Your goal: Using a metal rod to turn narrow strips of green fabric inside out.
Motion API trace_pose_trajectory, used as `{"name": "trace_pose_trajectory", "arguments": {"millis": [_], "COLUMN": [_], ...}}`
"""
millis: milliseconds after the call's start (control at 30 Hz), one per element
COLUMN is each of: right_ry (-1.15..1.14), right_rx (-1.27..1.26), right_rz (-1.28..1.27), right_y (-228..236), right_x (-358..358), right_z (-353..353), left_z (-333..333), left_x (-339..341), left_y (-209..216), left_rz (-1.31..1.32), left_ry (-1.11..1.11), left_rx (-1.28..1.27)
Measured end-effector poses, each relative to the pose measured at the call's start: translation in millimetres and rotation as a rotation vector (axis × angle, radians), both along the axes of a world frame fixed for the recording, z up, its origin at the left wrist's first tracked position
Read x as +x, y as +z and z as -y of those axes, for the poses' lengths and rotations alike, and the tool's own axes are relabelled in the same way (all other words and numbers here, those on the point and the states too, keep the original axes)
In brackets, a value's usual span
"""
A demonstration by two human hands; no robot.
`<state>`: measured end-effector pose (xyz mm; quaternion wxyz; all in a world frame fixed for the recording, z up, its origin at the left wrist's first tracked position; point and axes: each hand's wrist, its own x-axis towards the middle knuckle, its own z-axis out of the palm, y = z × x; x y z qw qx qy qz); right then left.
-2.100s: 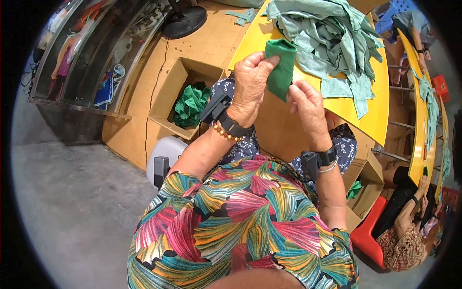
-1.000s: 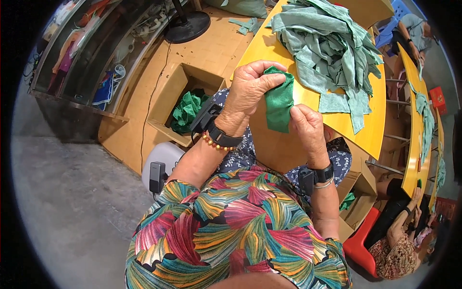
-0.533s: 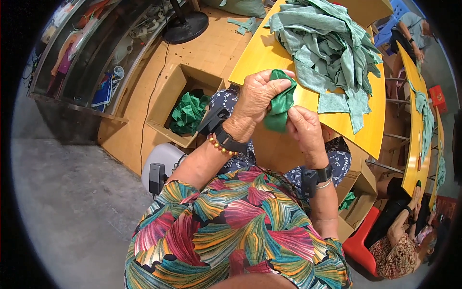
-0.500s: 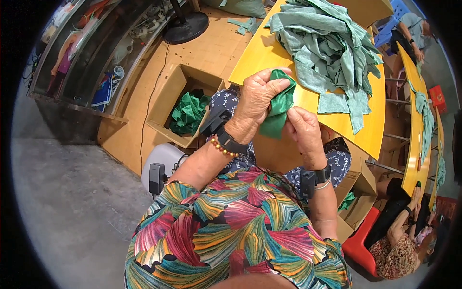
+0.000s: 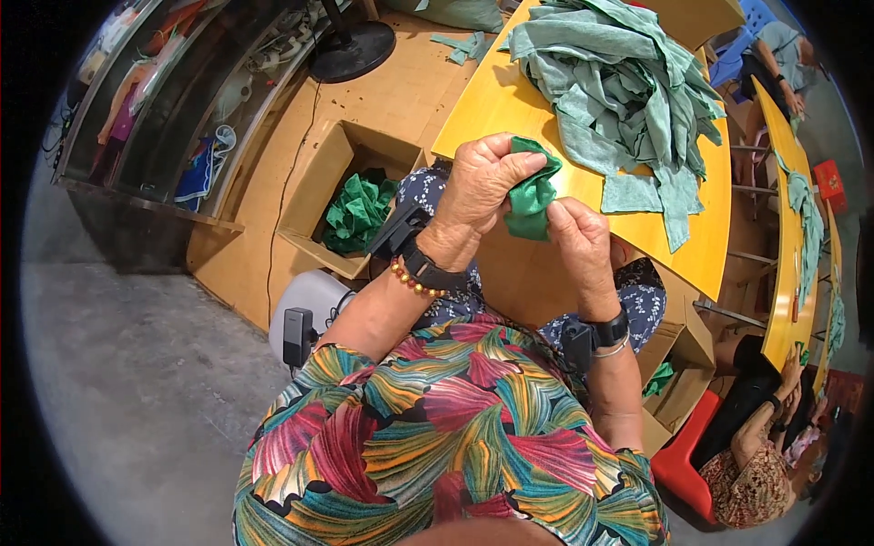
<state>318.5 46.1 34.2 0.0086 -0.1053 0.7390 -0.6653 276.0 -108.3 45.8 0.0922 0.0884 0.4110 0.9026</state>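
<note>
A small piece of shiny green fabric (image 5: 530,202) is stretched between my two hands, just off the near left edge of the yellow table. My left hand (image 5: 475,187) pinches its upper end between thumb and fingers. Lower down, my right hand (image 5: 581,241) grips the fabric's right edge with thumb and fingertips. Part of the cloth is hidden inside my left palm. On the table beyond my hands lies a heap of pale grey-green cloth strips (image 5: 610,91), with one strip hanging toward the near edge.
The yellow table (image 5: 669,244) stands ahead right. An open cardboard box (image 5: 300,205) with green fabric is on the left; another box (image 5: 696,364) sits at my right. A black round stand base (image 5: 353,53) and glass cabinet (image 5: 150,109) are far left. Co-workers sit right.
The lower end of the green fabric has been drawn up and bunched, so less hangs down. My right hand has shifted slightly; my left hand keeps its pinch.
</note>
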Motion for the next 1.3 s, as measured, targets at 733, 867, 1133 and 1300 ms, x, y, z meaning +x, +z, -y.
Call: {"name": "trace_pose_trajectory", "arguments": {"millis": [733,867,1133,1300], "right_ry": [0.126,0.134,0.121,0.131], "right_rx": [-0.271,-0.272,-0.01,-0.126], "right_rz": [0.282,0.312,0.108,0.147], "right_y": [-7,-4,5,-4], "right_x": [3,4,1,3], "right_z": [11,13,1,1], "left_z": [-2,2,28,19], "left_x": [10,10,7,8], "left_y": [-5,-5,11,8], "left_rz": [-0.007,-0.004,-0.145,-0.14], "left_ry": [0.275,0.228,0.163,0.33], "left_rx": [-0.018,-0.007,-0.253,-0.12]}}
